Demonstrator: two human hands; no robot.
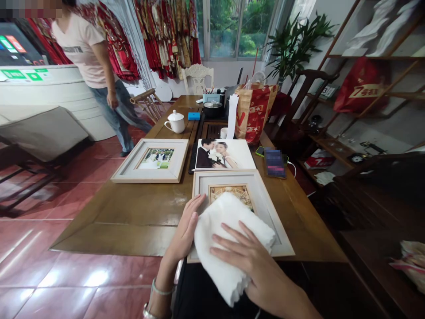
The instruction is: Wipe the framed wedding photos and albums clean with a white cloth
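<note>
A picture frame [276, 230] with a pale wooden edge and a small photo inside lies at the table's near edge. My right hand [249, 254] is spread flat over a white cloth [215, 235] on the frame, fingers apart; its thumb is hidden. The cloth covers the lower part of the photo and hangs past the frame's near edge. At the frame's left edge rests my left hand [186, 227], fingers stretched forward and touching the edge beside the cloth. Just beyond the frame lies a large couple photo print [229, 155].
Another framed photo [151, 175] lies to the left on the wooden table [133, 221]. Beyond stand a lidded white cup [175, 122], a blue box [194, 116] and a red-brown paper bag [254, 113]. A phone [275, 163] lies at right. A person [93, 57] walks at left.
</note>
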